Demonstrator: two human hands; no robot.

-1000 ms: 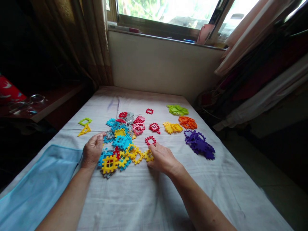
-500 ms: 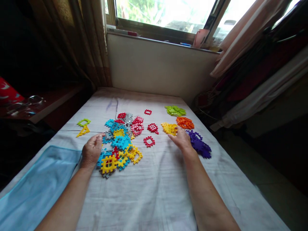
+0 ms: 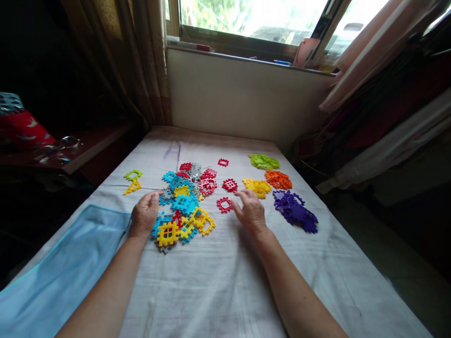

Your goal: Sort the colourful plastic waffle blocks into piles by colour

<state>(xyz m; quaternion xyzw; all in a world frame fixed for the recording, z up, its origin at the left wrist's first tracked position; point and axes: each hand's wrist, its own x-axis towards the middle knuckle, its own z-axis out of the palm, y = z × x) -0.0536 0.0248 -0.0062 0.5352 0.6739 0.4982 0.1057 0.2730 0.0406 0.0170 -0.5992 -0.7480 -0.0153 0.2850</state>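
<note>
My left hand [image 3: 145,215] rests at the left side of a mixed heap of blue, yellow, red and grey toothed plastic building pieces. Its fingers are pinched together; anything between them is hidden. A blue piece [image 3: 184,203] and a yellow window-shaped piece [image 3: 168,234] lie in this heap. My right hand [image 3: 251,213] hovers with thumb and fingers apart, holding nothing visible. Beside its thumb lies a red square frame [image 3: 220,210], and a red window-shaped piece [image 3: 230,185] is just beyond. The yellow pile [image 3: 260,188] sits behind its knuckles.
Separate piles of green [image 3: 264,162], orange [image 3: 278,179] and purple pieces [image 3: 298,213] lie at the right. A green piece [image 3: 133,175] and a yellow triangle [image 3: 133,186] are far left. Blue cloth [image 3: 75,258] covers the left edge. Another red frame [image 3: 223,162] lies farther back.
My right hand has left the yellow pile and moved left toward the red pieces, its fingers apart. My left hand stays beside the heap. The view has shifted slightly.
</note>
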